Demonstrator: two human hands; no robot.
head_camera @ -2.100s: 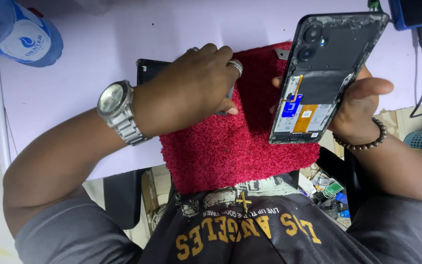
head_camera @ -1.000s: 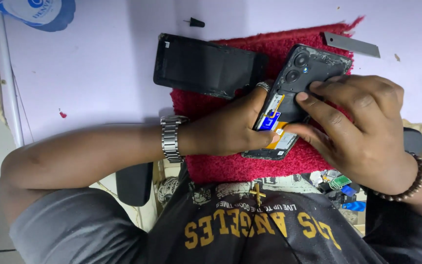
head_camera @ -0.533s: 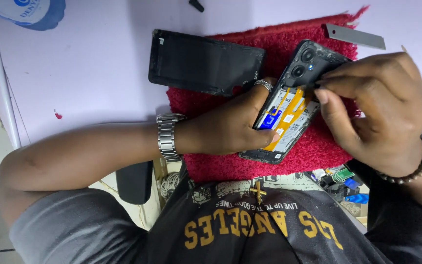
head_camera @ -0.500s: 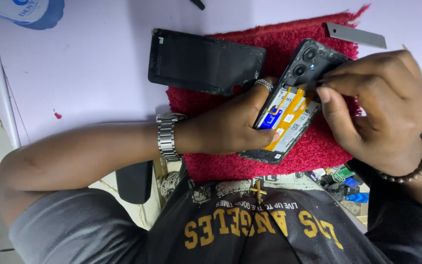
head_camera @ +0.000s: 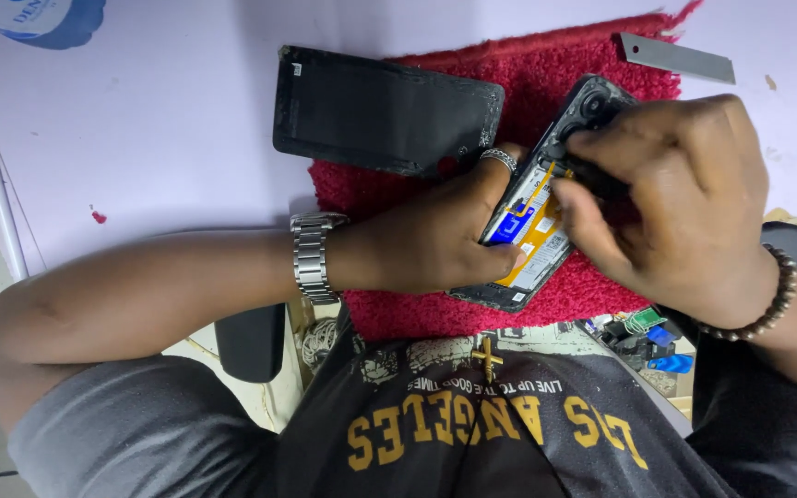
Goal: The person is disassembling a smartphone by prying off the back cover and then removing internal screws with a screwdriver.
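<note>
Hands hold an open phone (head_camera: 535, 231) on a red mat (head_camera: 546, 111). Left hand (head_camera: 435, 240) grips its side, and right hand (head_camera: 675, 198) pinches a small dark tool (head_camera: 592, 177) onto it. Black back cover (head_camera: 385, 111) lies near.

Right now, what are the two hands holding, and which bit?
The left hand steadies the opened phone by its left edge on the red mat. The right hand presses fingertips near its camera end.

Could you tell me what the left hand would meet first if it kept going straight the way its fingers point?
The left hand points toward the opened phone on the red mat and already touches its edge. Straight on, it would probably meet the right hand working over the phone, though depth is unclear.
</note>
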